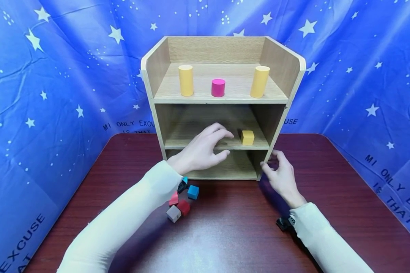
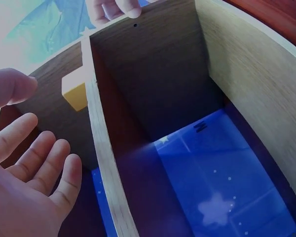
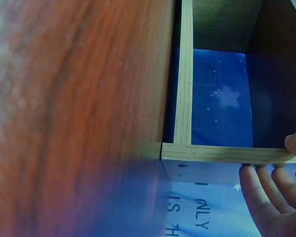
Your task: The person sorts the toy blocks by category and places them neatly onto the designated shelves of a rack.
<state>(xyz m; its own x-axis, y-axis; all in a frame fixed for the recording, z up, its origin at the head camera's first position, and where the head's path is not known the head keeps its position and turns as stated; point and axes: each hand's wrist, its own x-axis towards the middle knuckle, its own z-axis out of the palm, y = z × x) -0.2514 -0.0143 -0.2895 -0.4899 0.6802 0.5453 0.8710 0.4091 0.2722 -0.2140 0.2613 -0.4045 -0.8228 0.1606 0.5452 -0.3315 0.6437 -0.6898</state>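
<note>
A small wooden shelf [image 1: 215, 50] with a top tray and two levels below it stands on the table. My left hand [image 1: 205, 149] hovers in front of the middle level, fingers apart and holding nothing. Just right of its fingertips, a yellow cube [image 1: 247, 137] sits near that level's front edge; the left wrist view shows a gap between cube [image 2: 75, 89] and hand. With thumb inside and fingers outside, my right hand [image 1: 281, 178] grips the shelf's right side panel [image 3: 222, 153] low down.
On the top tray stand two tall yellow cylinders [image 1: 186, 80] [image 1: 260, 82] with a short pink cylinder [image 1: 218, 88] between them. Near my left forearm, a blue cube [image 1: 193, 192], a grey cube [image 1: 173, 214], a red block [image 1: 183, 207] and other blocks lie on the table [image 1: 232, 231].
</note>
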